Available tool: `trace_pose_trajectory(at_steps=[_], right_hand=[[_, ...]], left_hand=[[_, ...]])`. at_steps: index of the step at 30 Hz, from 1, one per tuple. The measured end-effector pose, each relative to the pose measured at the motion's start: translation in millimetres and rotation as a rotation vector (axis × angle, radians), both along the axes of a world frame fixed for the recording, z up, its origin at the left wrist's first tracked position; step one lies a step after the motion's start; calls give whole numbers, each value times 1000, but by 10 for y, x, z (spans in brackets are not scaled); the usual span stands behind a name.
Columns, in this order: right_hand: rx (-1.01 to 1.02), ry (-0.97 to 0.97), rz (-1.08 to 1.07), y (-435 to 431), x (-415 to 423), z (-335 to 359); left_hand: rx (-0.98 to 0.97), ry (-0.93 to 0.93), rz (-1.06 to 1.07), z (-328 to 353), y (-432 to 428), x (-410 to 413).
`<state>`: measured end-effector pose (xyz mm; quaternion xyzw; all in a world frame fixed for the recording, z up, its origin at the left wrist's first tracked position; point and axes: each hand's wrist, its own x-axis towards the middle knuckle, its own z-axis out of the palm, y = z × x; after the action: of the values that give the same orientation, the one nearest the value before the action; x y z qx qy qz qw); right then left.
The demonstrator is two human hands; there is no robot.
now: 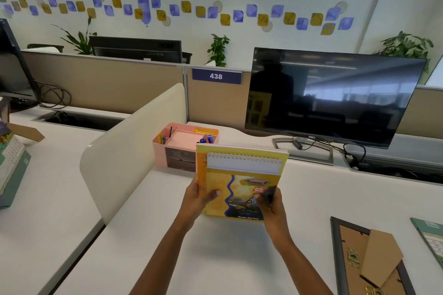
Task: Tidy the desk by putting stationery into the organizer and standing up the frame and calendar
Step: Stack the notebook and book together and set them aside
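Stacked notebooks (242, 182) clamped upright between left hand (199, 199) and right hand (272, 203), light, stiff-covered yet prone to sliding apart, best pinched at both lower edges.

The pink organizer (167, 151) has dark drawer fronts and holds yellow and blue pens. The front notebook (239, 196) is yellow with a wavy blue stripe and a red logo; the one behind (201, 163) is orange-yellow. The bench (311, 194) is off-white. The face-down frame (335, 242) has a dark rim and brown cardboard back. The calendar (429, 235) at the right edge is green.
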<state>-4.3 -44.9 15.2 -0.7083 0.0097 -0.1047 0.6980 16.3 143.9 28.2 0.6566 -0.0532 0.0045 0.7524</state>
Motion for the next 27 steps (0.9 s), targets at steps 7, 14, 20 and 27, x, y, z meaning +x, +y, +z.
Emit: trace_pose_trajectory(at_steps=[7, 14, 20, 27], right_hand=[[-151, 66, -57, -21, -8, -79], [-249, 193, -47, 160, 16, -136], [-255, 346, 49, 542, -22, -206], [-273, 428, 103, 955, -111, -349]], left_hand=[[82, -11, 93, -196, 12, -10], [235, 107, 164, -153, 186, 44], [379, 256, 231, -215, 536, 19], [474, 356, 232, -287, 960, -86]])
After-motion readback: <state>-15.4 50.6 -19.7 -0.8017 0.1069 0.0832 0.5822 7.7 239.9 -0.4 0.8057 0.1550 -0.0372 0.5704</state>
